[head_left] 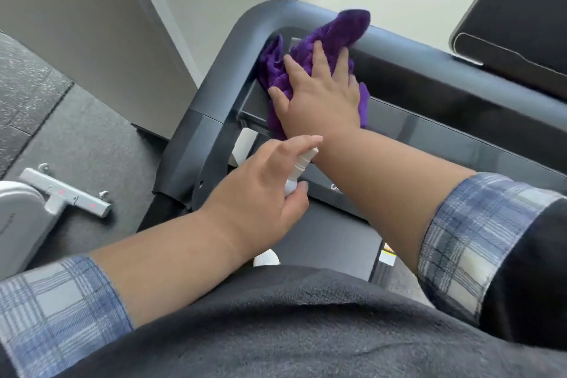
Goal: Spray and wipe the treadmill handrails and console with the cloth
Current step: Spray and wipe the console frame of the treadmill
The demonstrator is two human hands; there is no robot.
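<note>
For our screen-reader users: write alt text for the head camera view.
A person's right hand presses a crumpled purple cloth against the inner corner of a dark grey treadmill handrail. The left hand grips a small white spray bottle just below it.

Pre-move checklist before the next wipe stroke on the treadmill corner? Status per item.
1. Cloth pinned: ok, right hand presses the purple cloth flat.
2. Cloth on target: ok, it lies across the handrail corner and the console edge.
3. Bottle secure: ok, left hand grips the spray bottle, index finger over its top.
4. Spray path clear: not ok, the right wrist sits against the bottle top.
5. Surface wetted: cannot tell.
</note>
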